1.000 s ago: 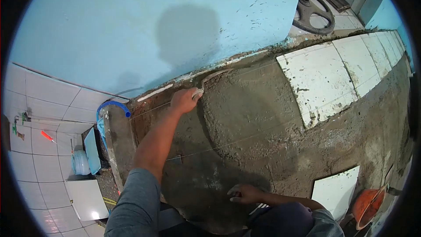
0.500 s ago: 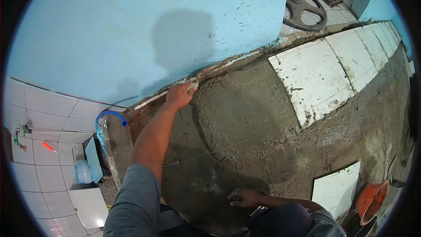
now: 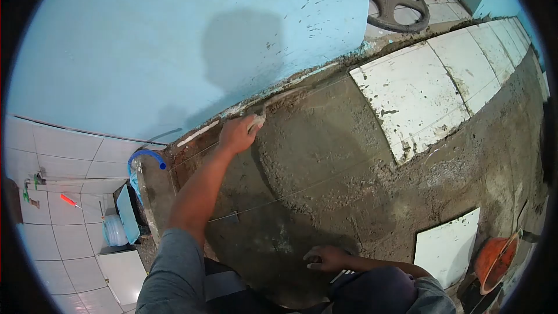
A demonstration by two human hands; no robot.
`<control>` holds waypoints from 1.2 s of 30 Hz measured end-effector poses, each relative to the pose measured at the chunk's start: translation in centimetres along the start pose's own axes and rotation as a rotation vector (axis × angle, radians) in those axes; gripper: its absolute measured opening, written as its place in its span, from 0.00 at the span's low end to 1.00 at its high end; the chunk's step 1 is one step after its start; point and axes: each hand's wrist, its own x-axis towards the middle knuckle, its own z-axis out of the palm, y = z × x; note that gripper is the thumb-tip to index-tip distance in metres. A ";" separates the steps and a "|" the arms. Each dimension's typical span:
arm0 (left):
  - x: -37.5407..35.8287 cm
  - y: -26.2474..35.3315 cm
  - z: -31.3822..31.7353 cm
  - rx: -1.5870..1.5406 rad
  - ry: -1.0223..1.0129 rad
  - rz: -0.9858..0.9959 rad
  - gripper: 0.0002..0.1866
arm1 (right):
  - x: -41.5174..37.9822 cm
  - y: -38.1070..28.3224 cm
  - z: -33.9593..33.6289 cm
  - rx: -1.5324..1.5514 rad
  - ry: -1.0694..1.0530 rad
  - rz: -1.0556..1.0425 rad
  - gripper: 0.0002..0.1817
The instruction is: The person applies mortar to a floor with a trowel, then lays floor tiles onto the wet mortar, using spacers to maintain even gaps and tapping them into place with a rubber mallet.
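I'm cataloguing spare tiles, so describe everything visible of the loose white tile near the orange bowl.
The white tile is flat and straight-edged, apparently ceramic, with small dark specks by its upper edge and a dark line down its left side. It lies on the grey floor, apart from the laid tiles; its lower end is partly hidden by the sleeve.

Your mortar (image 3: 314, 139) lies along the wall (image 3: 145, 40). Right of it run laid tiles (image 3: 412, 96). The bucket (image 3: 495, 261) sits near right.
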 end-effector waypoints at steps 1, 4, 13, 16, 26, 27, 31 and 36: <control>1.2 -0.3 0.1 0.029 0.024 -0.003 0.31 | 0.1 0.1 -0.1 0.013 -0.003 -0.002 0.25; 3.8 2.7 -2.6 0.022 -0.162 -0.203 0.31 | 0.2 0.3 0.2 0.051 0.011 -0.012 0.25; 2.4 3.5 0.0 -0.063 0.020 0.057 0.30 | 0.1 1.4 0.4 0.038 0.053 -0.034 0.24; 2.9 5.6 -2.4 -0.080 -0.064 -0.042 0.30 | 0.0 1.1 0.6 0.064 0.025 -0.030 0.25; 8.1 7.4 -1.3 -0.018 -0.111 -0.139 0.30 | -0.4 0.6 0.2 0.036 0.053 -0.061 0.23; 7.7 7.6 -1.2 -0.022 -0.109 -0.111 0.29 | -0.4 0.8 0.2 0.030 0.061 -0.081 0.24; 7.6 7.7 0.3 -0.089 -0.106 -0.112 0.31 | -0.2 1.0 0.1 0.003 0.053 -0.083 0.24; 6.8 8.1 -0.1 -0.132 -0.117 -0.102 0.32 | -0.5 0.4 -0.1 0.058 0.038 -0.049 0.25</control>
